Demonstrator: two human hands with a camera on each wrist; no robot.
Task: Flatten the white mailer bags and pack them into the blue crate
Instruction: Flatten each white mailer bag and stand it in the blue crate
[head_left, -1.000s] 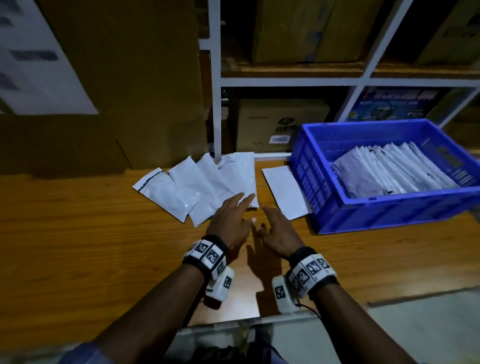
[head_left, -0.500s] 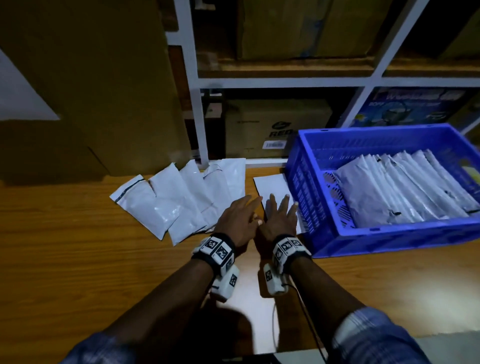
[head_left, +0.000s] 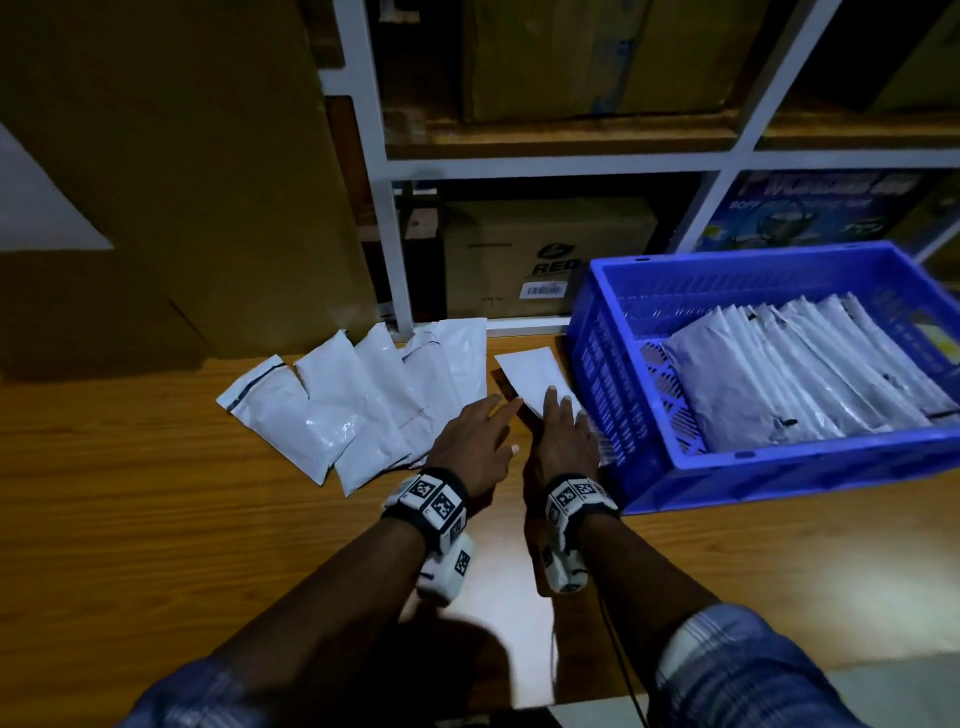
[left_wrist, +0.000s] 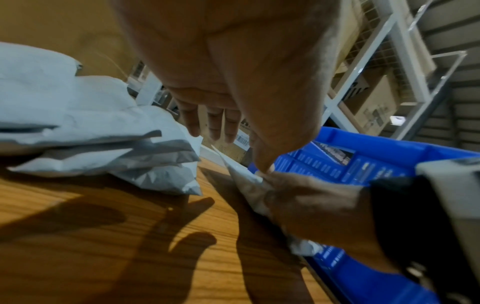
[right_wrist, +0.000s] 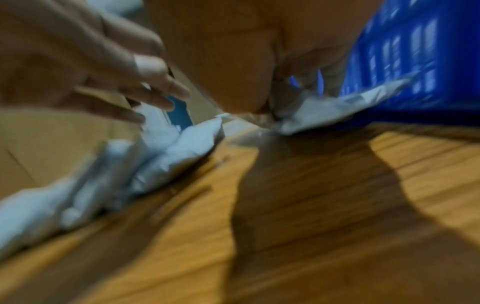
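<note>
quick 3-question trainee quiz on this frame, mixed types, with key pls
1. True or false: the blue crate already holds a row of white mailer bags.
2. Which bag does the right hand rest on?
A. the single flat bag beside the crate
B. the leftmost bag of the fanned pile
C. a bag inside the crate
3. Fill in: the left hand lies between the fanned pile and the ____ hand, fingers extended.

Key:
1. True
2. A
3. right
</note>
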